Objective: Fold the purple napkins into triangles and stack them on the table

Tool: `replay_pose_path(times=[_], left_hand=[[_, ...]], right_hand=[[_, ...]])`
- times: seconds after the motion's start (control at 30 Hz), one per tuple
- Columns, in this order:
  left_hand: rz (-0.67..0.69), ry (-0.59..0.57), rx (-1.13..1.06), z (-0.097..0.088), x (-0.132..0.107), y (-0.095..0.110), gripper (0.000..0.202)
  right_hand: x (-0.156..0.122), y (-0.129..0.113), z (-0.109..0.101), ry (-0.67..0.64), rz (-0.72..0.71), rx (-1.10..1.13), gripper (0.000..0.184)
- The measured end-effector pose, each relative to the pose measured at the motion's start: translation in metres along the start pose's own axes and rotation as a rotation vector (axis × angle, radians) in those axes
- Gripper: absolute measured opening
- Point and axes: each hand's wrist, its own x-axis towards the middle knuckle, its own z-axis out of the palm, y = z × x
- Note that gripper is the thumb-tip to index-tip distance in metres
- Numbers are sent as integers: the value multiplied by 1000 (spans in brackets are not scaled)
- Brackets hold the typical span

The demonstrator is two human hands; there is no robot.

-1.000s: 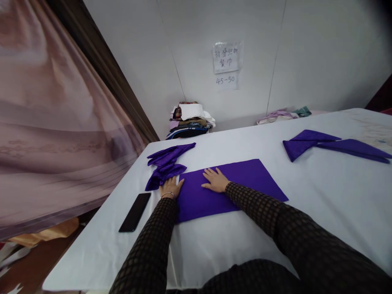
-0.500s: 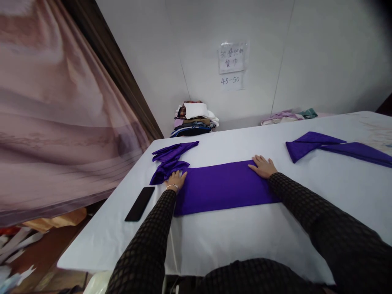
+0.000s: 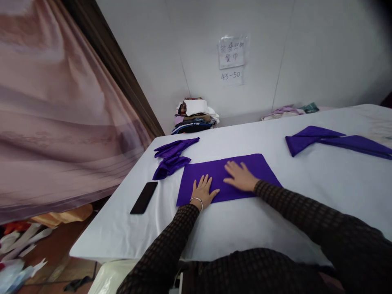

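A purple cloth napkin (image 3: 220, 167), folded into a flat rectangle, lies in front of me on the white-covered table (image 3: 245, 228). My left hand (image 3: 204, 191), with a bracelet at the wrist, rests on its near left part, fingers spread. Across the middle of the cloth lies my right hand (image 3: 240, 176), palm down with the fingers stretched out. Neither hand grips anything. Just beyond the napkin's left edge is a crumpled purple cloth (image 3: 173, 157).
A black phone (image 3: 143, 198) lies left of the napkin. Another purple cloth (image 3: 309, 139) is stretched out at the right. Folded clothes (image 3: 196, 116) are piled against the wall, and more fabric (image 3: 283, 112) lies at the back right. A pink curtain (image 3: 61, 114) hangs at the left.
Both hands have left the napkin's outer edges and moved inward over its surface: the left one right and nearer to me, the right one to the left. The napkin remains flat.
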Motion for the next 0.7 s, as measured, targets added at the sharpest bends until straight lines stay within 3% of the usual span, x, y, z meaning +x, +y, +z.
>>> replay_pose_path(times=[0.07, 0.13, 0.2, 0.33, 0.43, 0.5, 0.57, 0.7], left_hand=[[-2, 2, 12, 0, 1, -1, 72], [-5, 6, 18, 1, 2, -1, 73], [-10, 6, 11, 1, 3, 0, 73], [-22, 13, -50, -2, 4, 1, 71], [-8, 34, -159, -9, -3, -7, 68], [74, 48, -196, -14, -16, -18, 70], [181, 72, -186, -18, -34, -33, 68], [259, 143, -151, -22, -69, -59, 51]], right_hand=[[-18, -31, 11, -46, -183, 54, 79], [-40, -33, 16, -87, -218, 66, 77], [-66, -6, 14, -95, -137, 37, 75], [-126, 77, -4, -67, 165, -76, 70], [-162, 108, -14, -17, 329, -161, 67], [-173, 105, -16, 64, 329, -196, 66], [-175, 89, -14, 121, 231, -193, 64], [-162, 65, -4, 108, 8, -125, 50]])
